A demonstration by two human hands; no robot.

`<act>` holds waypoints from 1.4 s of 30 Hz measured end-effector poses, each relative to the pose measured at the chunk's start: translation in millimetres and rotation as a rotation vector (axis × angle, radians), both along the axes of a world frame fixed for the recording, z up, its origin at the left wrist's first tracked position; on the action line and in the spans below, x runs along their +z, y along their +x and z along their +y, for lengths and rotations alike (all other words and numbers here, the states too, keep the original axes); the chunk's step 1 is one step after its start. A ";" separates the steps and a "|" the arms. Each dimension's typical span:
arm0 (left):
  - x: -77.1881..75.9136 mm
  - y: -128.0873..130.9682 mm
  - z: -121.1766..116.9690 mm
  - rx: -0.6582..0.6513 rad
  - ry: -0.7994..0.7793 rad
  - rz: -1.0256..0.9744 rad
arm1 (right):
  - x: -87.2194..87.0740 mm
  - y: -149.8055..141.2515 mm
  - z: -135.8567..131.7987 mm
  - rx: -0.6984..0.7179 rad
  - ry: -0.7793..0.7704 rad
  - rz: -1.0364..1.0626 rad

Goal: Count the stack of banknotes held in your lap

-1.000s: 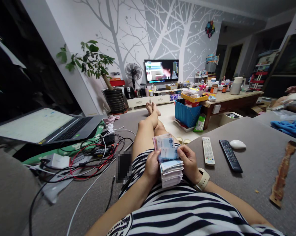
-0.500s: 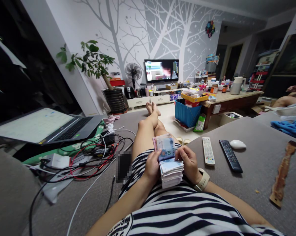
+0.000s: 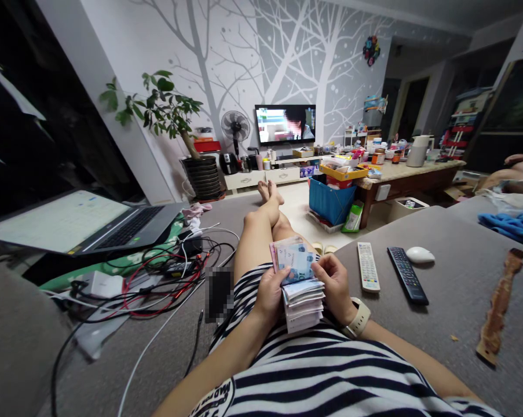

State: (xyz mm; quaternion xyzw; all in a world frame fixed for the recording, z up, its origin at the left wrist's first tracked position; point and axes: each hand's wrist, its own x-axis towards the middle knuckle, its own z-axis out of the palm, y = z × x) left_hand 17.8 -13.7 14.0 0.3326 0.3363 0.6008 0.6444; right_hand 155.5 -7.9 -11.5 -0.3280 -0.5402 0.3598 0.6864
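Observation:
Over my lap, my left hand (image 3: 271, 292) is closed round a stack of banknotes, its thumb lying across the upper ones. The upper banknotes (image 3: 298, 264) are bluish with a number 10, and pinkish edges show behind them at the left. Below, a thick bundle of folded paper notes (image 3: 303, 313) hangs down in layers toward my belly. With thumb and finger pinched, my right hand (image 3: 334, 286) grips the right edge of the top blue note. A pale watch (image 3: 358, 318) is on my right wrist.
On the sofa to the right lie a white remote (image 3: 368, 267), a black remote (image 3: 408, 276), a white mouse (image 3: 420, 255) and a brown strip (image 3: 498, 313). A laptop (image 3: 131, 229) and tangled cables (image 3: 174, 272) are at the left. Another person's limbs (image 3: 515, 174) show at far right.
The top blue note has tipped downward toward the lower bundle. My right fingers have moved onto its right edge, and my left thumb has shifted slightly right across the notes.

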 end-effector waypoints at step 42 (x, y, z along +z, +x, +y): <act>-3.1 -1.3 4.8 0.008 0.040 0.023 | 7.4 1.1 -6.0 0.026 0.013 -0.095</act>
